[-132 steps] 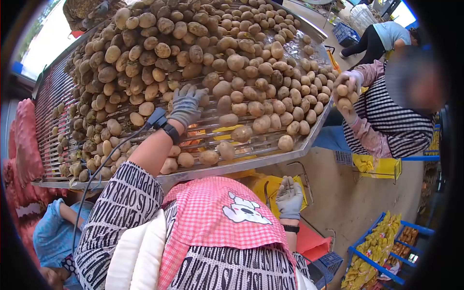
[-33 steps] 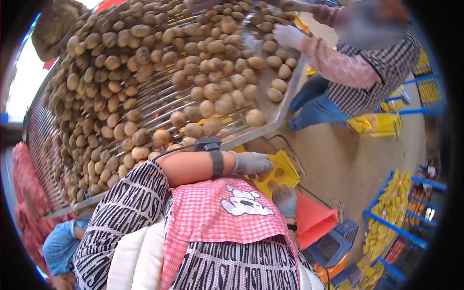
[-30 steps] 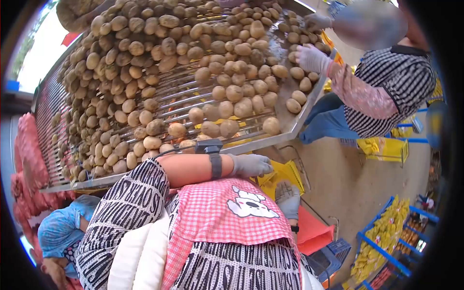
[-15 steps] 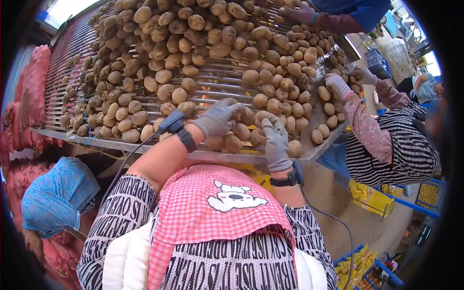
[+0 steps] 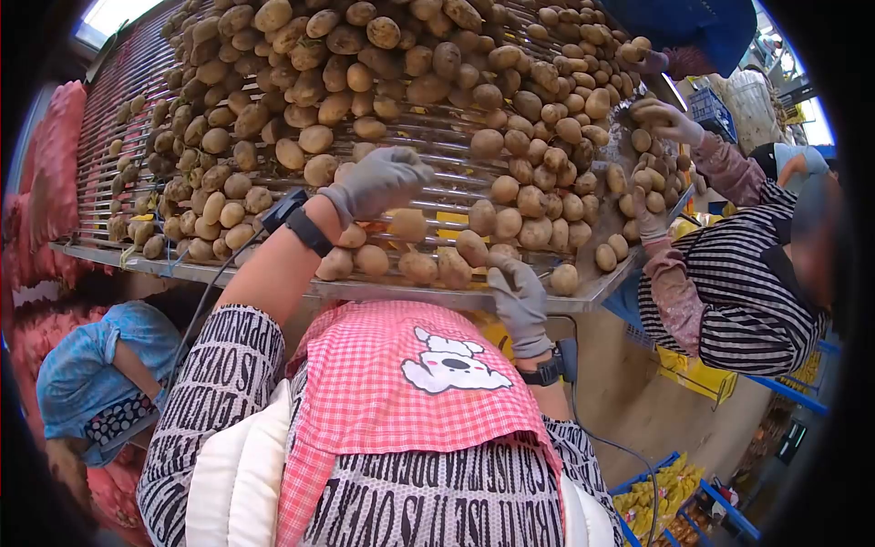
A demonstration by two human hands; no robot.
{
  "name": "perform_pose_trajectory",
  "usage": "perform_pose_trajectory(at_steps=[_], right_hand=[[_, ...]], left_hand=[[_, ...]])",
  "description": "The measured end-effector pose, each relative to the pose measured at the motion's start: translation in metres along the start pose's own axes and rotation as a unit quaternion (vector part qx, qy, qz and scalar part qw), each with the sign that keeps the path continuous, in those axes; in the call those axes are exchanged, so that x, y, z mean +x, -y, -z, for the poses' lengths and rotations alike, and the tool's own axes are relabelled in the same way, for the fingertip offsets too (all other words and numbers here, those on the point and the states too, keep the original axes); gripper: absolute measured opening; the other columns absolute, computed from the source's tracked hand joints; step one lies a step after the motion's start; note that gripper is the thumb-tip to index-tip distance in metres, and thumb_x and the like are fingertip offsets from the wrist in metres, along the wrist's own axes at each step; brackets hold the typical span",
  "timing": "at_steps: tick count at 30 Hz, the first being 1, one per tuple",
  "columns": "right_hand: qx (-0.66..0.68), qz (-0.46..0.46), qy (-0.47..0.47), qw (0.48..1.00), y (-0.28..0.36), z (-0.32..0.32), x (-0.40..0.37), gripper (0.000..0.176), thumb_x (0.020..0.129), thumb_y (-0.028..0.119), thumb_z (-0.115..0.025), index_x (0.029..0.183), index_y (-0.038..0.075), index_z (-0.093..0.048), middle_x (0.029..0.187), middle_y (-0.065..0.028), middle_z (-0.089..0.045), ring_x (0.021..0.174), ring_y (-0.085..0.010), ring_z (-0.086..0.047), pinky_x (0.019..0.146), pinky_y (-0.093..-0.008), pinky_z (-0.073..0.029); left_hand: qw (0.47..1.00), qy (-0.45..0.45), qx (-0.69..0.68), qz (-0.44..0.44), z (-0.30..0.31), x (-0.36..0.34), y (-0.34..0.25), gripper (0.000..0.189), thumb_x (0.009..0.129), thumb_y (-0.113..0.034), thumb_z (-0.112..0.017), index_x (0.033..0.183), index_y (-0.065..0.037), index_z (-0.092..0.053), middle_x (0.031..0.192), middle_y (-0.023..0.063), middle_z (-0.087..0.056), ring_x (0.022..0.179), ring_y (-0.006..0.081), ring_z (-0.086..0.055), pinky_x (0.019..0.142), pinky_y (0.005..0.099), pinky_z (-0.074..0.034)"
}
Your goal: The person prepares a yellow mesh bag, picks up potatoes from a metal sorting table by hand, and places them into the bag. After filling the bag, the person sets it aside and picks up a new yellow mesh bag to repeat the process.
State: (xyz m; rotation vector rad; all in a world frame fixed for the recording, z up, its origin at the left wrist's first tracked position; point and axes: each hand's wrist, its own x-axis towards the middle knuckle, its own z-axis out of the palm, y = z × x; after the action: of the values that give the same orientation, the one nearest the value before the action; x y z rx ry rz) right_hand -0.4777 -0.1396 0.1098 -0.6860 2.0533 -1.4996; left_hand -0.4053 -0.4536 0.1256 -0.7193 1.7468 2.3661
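Observation:
Potatoes (image 5: 315, 139) lie heaped and scattered over a roller table (image 5: 442, 169) of metal bars. My left hand (image 5: 378, 182), in a grey glove, is held above the rollers with its fingers bent together; its palm side is hidden. Just below it sits a loose potato (image 5: 406, 224). At the metal front edge (image 5: 410, 294), my right hand (image 5: 518, 301), also gloved, has its fingers extended and apart beside a row of potatoes (image 5: 454, 270). A single potato (image 5: 564, 279) rests to the right of that hand.
A co-worker in a striped top (image 5: 738, 292) handles potatoes at the right end. Another person's blue sleeve (image 5: 684, 32) reaches in at the far side. Someone in blue (image 5: 109, 374) bends down at left near red mesh sacks (image 5: 55, 173). Yellow bags (image 5: 665, 497) stand lower right.
My left hand has lifted and moved left, away from the potatoes near the front edge. My right hand has shifted slightly down. The co-worker's hands at right have moved apart.

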Motion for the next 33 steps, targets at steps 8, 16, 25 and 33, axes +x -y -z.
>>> perform_pose_trajectory(at_steps=[8, 16, 25, 33], right_hand=[[-0.511, 0.099, 0.194, 0.832, 0.033, -0.052, 0.031, 0.06, 0.074, 0.035, -0.076, 0.132, 0.024, -0.06, 0.152, -0.018, -0.037, 0.137, -0.0397, -0.038, 0.109, -0.0556, -0.033], [-0.495, 0.167, 0.245, 0.817, 0.013, -0.06, 0.056, 0.045, 0.071, 0.021, -0.077, 0.114, 0.017, -0.063, 0.154, -0.0197, -0.033, 0.133, -0.0415, -0.042, 0.106, -0.0463, -0.043], [0.605, -0.088, 0.117, 0.783, 0.013, 0.02, -0.01, 0.064, 0.08, 0.037, -0.074, 0.135, 0.013, -0.052, 0.15, -0.0153, -0.041, 0.137, -0.0381, -0.042, 0.108, -0.054, -0.042], [0.796, -0.061, -0.107, 0.592, -0.028, 0.067, -0.15, 0.053, 0.09, 0.056, -0.061, 0.12, 0.012, -0.064, 0.149, -0.0177, -0.046, 0.138, -0.04, -0.042, 0.106, -0.0659, -0.04]], left_hand=[[0.638, 0.1, 0.761, 0.066, -0.071, -0.031, 0.003, 0.06, 0.074, -0.025, -0.076, 0.13, -0.017, -0.058, 0.112, 0.0202, -0.064, 0.108, 0.035, -0.064, 0.088, 0.0447, -0.052], [0.978, 0.035, 0.188, 0.081, -0.023, -0.039, -0.004, 0.049, 0.09, -0.02, -0.06, 0.136, -0.009, -0.05, 0.116, 0.0105, -0.063, 0.099, 0.0241, -0.066, 0.077, 0.0376, -0.056], [0.889, 0.077, -0.441, 0.098, -0.034, -0.073, 0.025, 0.054, 0.096, -0.031, -0.057, 0.143, -0.007, -0.044, 0.141, 0.0222, -0.05, 0.121, 0.0379, -0.059, 0.086, 0.048, -0.06], [0.846, 0.32, -0.294, 0.308, -0.181, -0.035, 0.031, 0.056, 0.097, -0.03, -0.057, 0.142, -0.002, -0.042, 0.141, 0.0226, -0.051, 0.119, 0.032, -0.061, 0.084, 0.0472, -0.06]])
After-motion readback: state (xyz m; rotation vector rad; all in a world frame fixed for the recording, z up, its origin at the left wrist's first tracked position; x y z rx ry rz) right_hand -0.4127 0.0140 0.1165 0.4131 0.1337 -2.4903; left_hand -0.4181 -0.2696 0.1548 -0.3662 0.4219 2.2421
